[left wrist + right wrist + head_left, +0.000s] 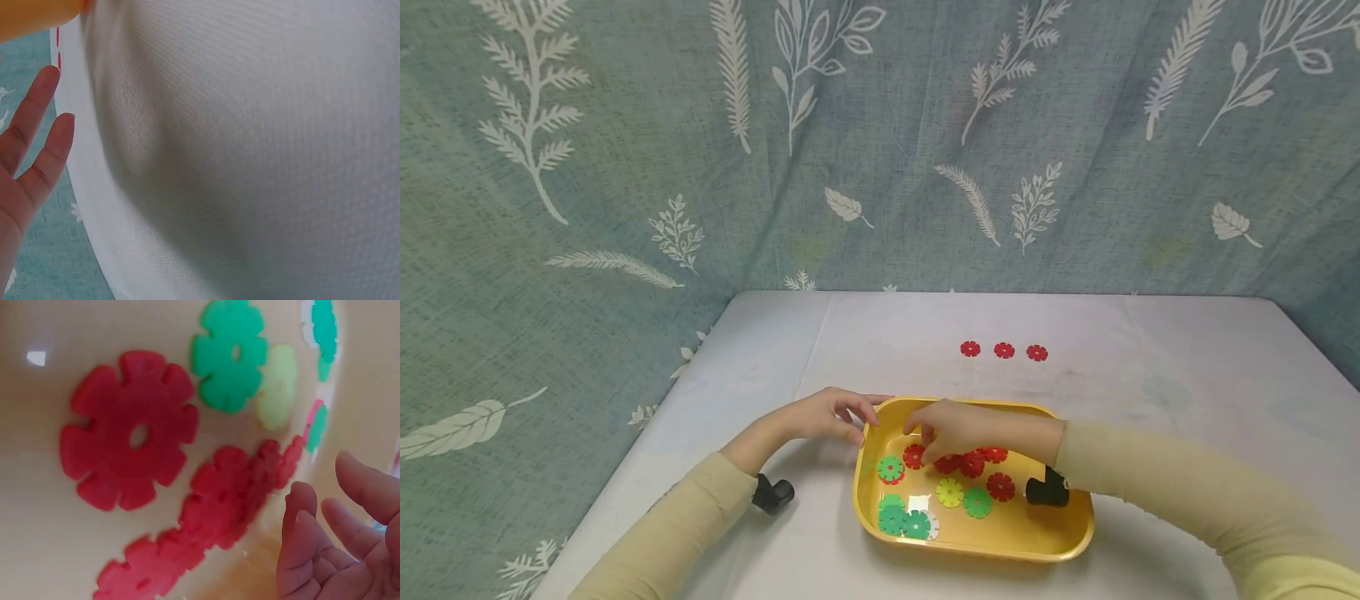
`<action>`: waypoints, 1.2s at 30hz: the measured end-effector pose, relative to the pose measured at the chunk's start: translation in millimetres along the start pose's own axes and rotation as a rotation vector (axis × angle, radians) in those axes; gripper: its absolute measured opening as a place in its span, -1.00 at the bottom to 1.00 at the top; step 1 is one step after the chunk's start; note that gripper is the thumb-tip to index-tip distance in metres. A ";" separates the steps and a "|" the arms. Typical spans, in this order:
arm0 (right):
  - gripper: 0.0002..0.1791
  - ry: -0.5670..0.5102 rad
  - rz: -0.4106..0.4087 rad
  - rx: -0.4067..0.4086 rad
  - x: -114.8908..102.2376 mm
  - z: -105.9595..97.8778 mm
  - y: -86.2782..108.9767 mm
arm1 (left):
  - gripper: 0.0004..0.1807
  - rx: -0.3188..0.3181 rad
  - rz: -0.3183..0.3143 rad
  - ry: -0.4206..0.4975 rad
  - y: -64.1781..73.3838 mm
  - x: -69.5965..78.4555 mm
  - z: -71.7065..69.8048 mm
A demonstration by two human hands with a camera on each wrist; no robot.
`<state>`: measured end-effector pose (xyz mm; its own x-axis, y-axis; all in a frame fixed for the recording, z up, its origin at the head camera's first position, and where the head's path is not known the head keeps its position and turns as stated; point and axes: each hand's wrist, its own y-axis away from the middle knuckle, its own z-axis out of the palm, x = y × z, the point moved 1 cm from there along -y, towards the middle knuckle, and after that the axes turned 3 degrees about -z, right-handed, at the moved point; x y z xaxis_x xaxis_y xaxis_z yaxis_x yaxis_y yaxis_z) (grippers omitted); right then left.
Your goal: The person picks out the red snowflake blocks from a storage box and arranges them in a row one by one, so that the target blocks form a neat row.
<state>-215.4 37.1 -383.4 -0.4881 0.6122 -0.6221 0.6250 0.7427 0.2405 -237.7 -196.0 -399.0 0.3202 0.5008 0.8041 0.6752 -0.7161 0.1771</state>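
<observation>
A yellow tray (pixel 985 546) holds several notched plastic discs. My left hand (pixel 827 414) is at its left rim, with fingertips right at the edge. In the left wrist view, two of that hand's fingers (pixel 47 147) are straight and spread. My right hand (pixel 958 425) reaches over the back rim side into the tray, fingers loosely bent with nothing between them. Nearest its fingertips lies a red disc (pixel 913 456); more red discs (pixel 215 497) lie under the wrist. A yellow disc (pixel 950 492) and a green disc (pixel 977 502) sit mid-tray.
Behind the tray, three red discs (pixel 1003 350) lie in a row on the white tablecloth (pixel 1150 367). Green discs (pixel 892 521) and part of a white disc (pixel 934 524) are at the tray's front left. A patterned curtain (pixel 887 167) rises behind the table.
</observation>
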 end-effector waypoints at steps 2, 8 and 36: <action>-0.61 0.037 0.001 0.000 0.7 3.4 -1.5 | -0.76 -0.002 0.002 -0.002 -0.2 -0.4 0.1; -0.65 0.158 0.006 0.008 2.2 11.1 -5.1 | -0.76 0.001 -0.001 -0.008 -0.7 -0.9 0.4; -0.72 0.177 -0.150 -0.148 0.9 20.6 -6.7 | -0.75 -0.004 0.015 0.013 -0.2 -1.0 -0.6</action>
<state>-207.5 27.0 -400.9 -0.6755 0.5206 -0.5223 0.4483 0.8522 0.2697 -238.5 -196.7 -399.5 0.3223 0.4835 0.8138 0.6677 -0.7256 0.1667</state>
